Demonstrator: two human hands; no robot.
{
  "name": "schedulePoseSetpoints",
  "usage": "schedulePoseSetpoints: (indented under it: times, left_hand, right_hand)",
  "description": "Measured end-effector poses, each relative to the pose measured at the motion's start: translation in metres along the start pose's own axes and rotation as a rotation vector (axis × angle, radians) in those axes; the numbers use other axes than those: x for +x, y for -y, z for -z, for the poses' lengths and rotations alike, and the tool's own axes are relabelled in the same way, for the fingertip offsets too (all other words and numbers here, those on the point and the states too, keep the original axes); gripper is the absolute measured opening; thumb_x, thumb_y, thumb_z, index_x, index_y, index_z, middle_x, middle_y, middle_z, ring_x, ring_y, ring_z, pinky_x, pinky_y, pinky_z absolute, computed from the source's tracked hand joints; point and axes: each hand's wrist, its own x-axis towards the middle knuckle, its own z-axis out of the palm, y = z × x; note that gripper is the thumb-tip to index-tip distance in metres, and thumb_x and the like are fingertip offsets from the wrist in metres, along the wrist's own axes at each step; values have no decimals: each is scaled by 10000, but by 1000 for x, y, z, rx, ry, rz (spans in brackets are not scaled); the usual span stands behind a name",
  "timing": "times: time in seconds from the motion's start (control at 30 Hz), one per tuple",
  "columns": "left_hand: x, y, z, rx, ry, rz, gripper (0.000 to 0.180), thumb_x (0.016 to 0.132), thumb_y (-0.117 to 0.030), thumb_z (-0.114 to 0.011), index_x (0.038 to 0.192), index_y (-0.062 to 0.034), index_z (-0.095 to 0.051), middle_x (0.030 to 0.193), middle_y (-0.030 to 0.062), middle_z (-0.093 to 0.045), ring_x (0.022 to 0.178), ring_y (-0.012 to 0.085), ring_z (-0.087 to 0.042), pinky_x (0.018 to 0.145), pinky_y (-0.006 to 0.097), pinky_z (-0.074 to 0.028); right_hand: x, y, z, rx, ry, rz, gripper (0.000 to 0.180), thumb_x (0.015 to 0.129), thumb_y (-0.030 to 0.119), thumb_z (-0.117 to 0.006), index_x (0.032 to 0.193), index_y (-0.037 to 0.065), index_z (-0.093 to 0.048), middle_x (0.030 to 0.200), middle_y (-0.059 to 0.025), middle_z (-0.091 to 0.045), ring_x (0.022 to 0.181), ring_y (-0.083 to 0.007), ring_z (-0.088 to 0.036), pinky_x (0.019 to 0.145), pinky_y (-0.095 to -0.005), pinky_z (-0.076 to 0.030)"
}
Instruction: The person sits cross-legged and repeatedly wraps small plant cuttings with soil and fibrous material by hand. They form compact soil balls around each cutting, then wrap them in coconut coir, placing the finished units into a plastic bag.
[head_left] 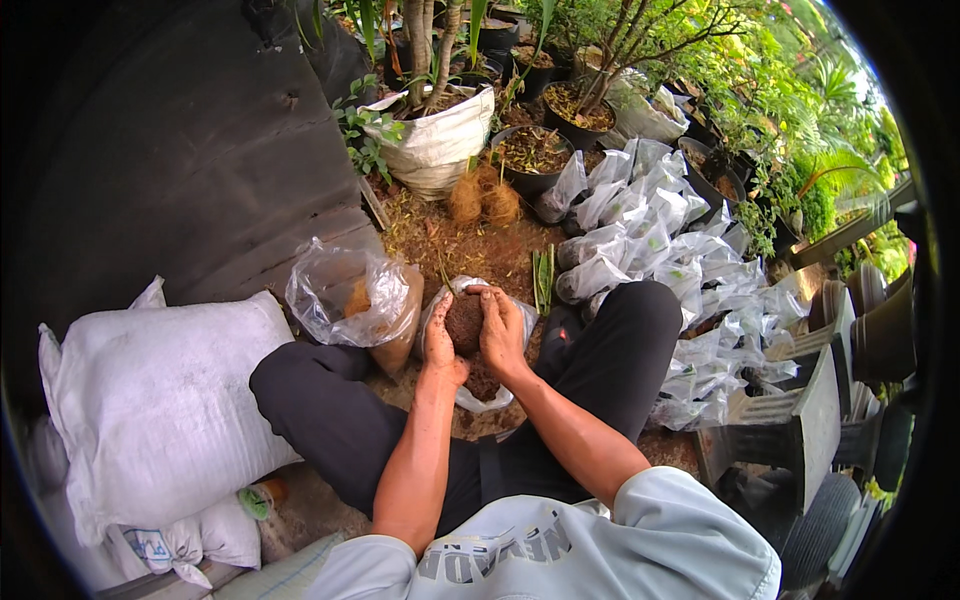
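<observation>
Between my legs, my left hand (439,338) and my right hand (500,335) cup a round ball of dark brown soil (464,325) from both sides. My fingers curl around it and are dirty. A thin green stem (444,268) shows just beyond the ball; whether it is stuck in it I cannot tell. Below my hands lies an open clear plastic bag (490,402) with loose dark soil (480,380) in it. To the left of my left hand stands a larger clear bag (400,310) with brown fibrous stuff inside. Cut green stems (543,278) lie to the right.
Many knotted clear plastic bags (640,240) with bits of green inside crowd the right side. Brown fibre bundles (484,198) sit ahead, before a white sack planter (430,150) and black pots (533,155). A full white sack (180,395) lies left; grey pedestals (800,420) stand right.
</observation>
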Motion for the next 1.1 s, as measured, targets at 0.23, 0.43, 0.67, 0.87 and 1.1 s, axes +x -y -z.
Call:
schedulePoseSetpoints:
  times: [0.23, 0.43, 0.67, 0.87, 1.1]
  left_hand:
    - [5, 12, -1, 161, -23, -192, 301, 1041, -263, -501, 1210, -43, -618, 1159, 57, -630, 1059, 175, -608, 948, 329, -489]
    - [10, 12, 7, 306, -169, -282, 299, 1025, -273, -520, 1182, -41, -624, 1106, 55, -645, 1009, 162, -613, 890, 320, -497]
    - [14, 25, 13, 469, -41, -482, 271, 1039, -218, -526, 1090, 27, -628, 999, 74, -635, 895, 137, -580, 796, 297, -482]
    - [-2, 13, -13, 509, -241, -371, 521, 1018, -464, -527, 1321, -43, -574, 1318, 61, -560, 1240, 175, -496, 1061, 339, -372]
    - [4, 4, 15, 236, -137, -97, 466, 1036, -404, -363, 1302, -89, -582, 1254, 83, -633, 1143, 243, -613, 998, 405, -487]
  right_hand:
    - [-3, -10, -4, -20, -109, -72, 178, 986, 136, -584, 1054, -17, -644, 1046, -98, -666, 985, -199, -626, 904, -333, -484]
    - [1, -22, -5, 356, 4, -346, 297, 1018, 245, -538, 1151, -1, -637, 1052, -99, -665, 1011, -202, -616, 945, -337, -463]
    - [-11, -24, -2, -223, -20, 166, 312, 1013, 220, -508, 1129, -30, -654, 1078, -236, -646, 1052, -390, -590, 961, -440, -449]
    - [7, -21, 10, 519, -32, -571, 292, 1012, 171, -491, 1177, 16, -676, 1114, -76, -687, 1014, -161, -638, 906, -301, -494]
    - [-10, -9, 9, -507, 204, 65, 496, 1077, 357, -311, 1335, 30, -579, 1336, -224, -570, 1323, -358, -477, 1137, -480, -278]
